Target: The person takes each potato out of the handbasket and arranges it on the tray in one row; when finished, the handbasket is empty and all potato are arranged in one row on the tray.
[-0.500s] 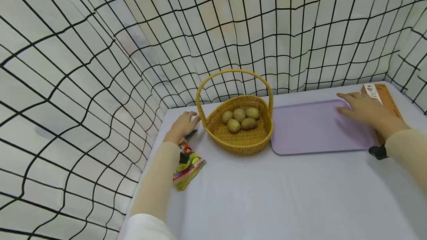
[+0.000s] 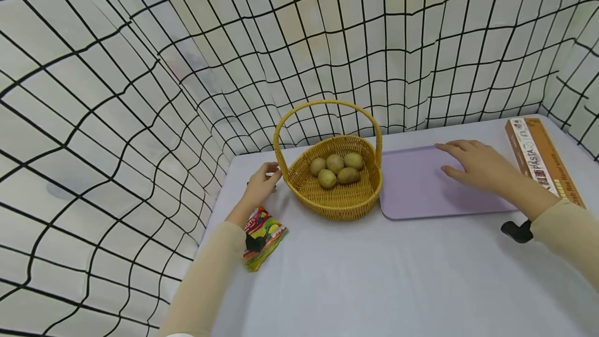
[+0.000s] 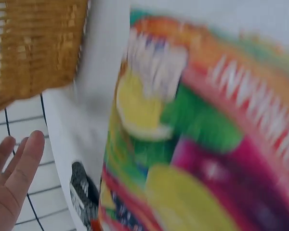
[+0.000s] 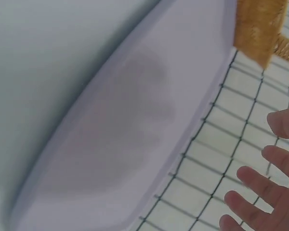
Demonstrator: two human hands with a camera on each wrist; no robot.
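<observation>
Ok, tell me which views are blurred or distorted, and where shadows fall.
Head view: sharp, but the wall grid bows as through a wide lens; soft, even light. Left wrist view: the snack packet is smeared and out of focus, the basket is clearer. Right wrist view: mildly soft, with the right hand casting a faint shadow on the tray.

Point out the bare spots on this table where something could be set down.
Widest: the near table in front of the basket and lilac tray. The tray's left half is bare too. Crowded: the left edge, between snack packet, left hand and basket.
</observation>
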